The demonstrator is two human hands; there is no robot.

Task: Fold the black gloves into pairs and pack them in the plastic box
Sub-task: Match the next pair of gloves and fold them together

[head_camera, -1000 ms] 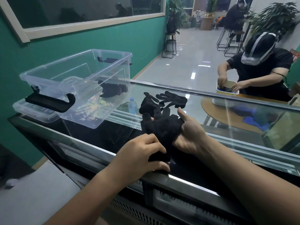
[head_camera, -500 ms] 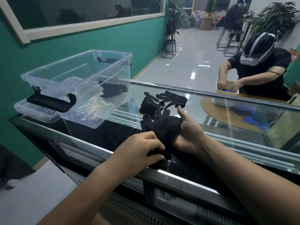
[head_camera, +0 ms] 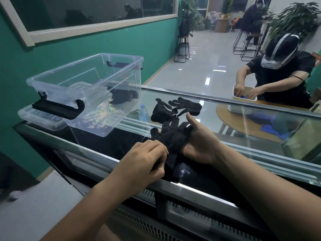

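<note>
A stack of black gloves [head_camera: 171,135] lies on the glass counter between my hands, fingers pointing away from me. My left hand [head_camera: 147,158] pinches the cuff end of these gloves near the counter's front edge. My right hand [head_camera: 199,143] cups their right side with the thumb raised. Two more loose black gloves [head_camera: 175,109] lie farther back on the glass. The clear plastic box [head_camera: 121,73] stands at the left on its lid, with a folded black glove pair [head_camera: 124,96] inside.
The glass counter [head_camera: 243,153] has a metal front edge. A small water bottle [head_camera: 143,114] shows beneath the glass. Behind the counter at the right, another person with a headset works at a round table [head_camera: 224,112].
My left hand has drawn the cuff end of the gloves up and toward my right hand. My right hand has stayed put.
</note>
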